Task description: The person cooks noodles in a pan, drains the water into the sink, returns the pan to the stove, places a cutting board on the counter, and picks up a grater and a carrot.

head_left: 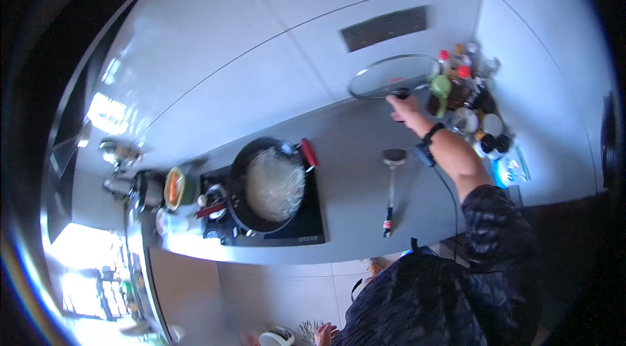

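Black patterned sleeve (499,229) nearest; left grip (325,334) low, closure unclear. Turner (391,193) on grey table (352,202); wok (240,206) with pale contents (277,183) on hob (303,232). Farther, near wall (293,66): right grip (405,109) closed round the knob (402,92) of glass lid (385,77), beside bottles (462,88).

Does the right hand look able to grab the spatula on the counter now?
Probably not straight away: the right hand seems to hold the glass lid, although the spatula lies uncovered.

Right grip (405,110) clenched, arm (458,156) outstretched; left grip (325,334) low, partly visible.
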Demonstrator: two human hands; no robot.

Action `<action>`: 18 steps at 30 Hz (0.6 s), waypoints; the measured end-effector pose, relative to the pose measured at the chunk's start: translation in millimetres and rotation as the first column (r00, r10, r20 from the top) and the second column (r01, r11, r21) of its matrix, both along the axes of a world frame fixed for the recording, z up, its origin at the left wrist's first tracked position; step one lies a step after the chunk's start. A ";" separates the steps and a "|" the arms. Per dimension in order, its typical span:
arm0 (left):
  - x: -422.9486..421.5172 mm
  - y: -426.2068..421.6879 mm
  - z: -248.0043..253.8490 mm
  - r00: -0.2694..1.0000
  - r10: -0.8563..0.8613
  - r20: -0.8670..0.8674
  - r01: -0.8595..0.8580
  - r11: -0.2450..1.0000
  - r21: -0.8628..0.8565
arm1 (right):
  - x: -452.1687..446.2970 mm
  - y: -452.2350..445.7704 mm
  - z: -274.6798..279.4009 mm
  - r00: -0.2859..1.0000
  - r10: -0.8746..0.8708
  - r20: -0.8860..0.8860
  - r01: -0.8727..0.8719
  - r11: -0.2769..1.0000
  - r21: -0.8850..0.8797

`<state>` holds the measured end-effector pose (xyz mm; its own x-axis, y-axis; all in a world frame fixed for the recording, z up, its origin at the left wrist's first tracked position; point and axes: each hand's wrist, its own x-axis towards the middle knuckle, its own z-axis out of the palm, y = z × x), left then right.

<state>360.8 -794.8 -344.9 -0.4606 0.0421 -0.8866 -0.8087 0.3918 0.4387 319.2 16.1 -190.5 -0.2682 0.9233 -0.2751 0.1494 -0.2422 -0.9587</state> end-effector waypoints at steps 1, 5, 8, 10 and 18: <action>3.9 -3.9 0.8 1.000 0.014 -0.007 -0.014 1.000 0.003 | -0.1 -0.7 -0.7 0.999 0.012 -0.029 -0.012 1.000 0.014; 23.2 -17.7 3.3 0.998 0.050 -0.025 -0.050 0.999 0.010 | 9.5 -19.0 28.0 0.997 0.070 -0.033 -0.070 0.998 -0.006; 25.6 -17.3 0.0 0.999 0.033 -0.024 -0.034 0.999 -0.030 | 7.3 -17.7 25.4 0.999 0.035 -0.007 -0.035 0.999 -0.041; 29.6 -17.9 5.8 0.999 0.020 -0.029 -0.021 1.000 -0.022 | 10.6 -16.2 16.1 0.994 0.096 -0.047 -0.099 0.993 -0.066; 47.5 -10.6 -1.9 0.998 0.056 -0.027 -0.053 0.994 0.097 | 52.3 -35.6 -23.2 0.979 0.163 0.118 -0.158 0.986 -0.055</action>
<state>408.3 -805.4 -346.8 -0.4904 0.1009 -0.8656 -0.8140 0.3018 0.4963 371.5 -19.5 -213.6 -0.3736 0.8569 -0.3552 0.3048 -0.2483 -0.9195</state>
